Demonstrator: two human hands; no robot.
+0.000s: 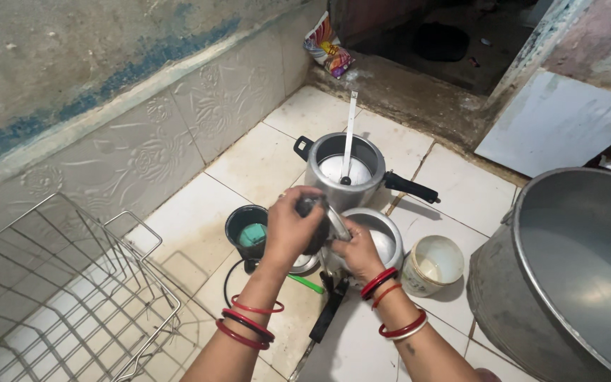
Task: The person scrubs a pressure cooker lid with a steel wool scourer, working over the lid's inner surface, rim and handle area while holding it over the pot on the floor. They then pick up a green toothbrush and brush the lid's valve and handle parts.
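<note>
Steel: two cookers (341, 173) (380, 244), both hands (288, 230) (358, 251) gripping one.

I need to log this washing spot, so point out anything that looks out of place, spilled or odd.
A crumpled snack wrapper lies in the wall corner by the wet, dirty ledge. A long ladle stands tilted in the pressure cooker. Both hands, left hand and right hand, grip a metal piece; nothing looks spilled.

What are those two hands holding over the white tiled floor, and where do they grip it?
A round shiny metal pressure-cooker lid: the left hand grips its dark upper part, the right hand its lower edge.
</note>
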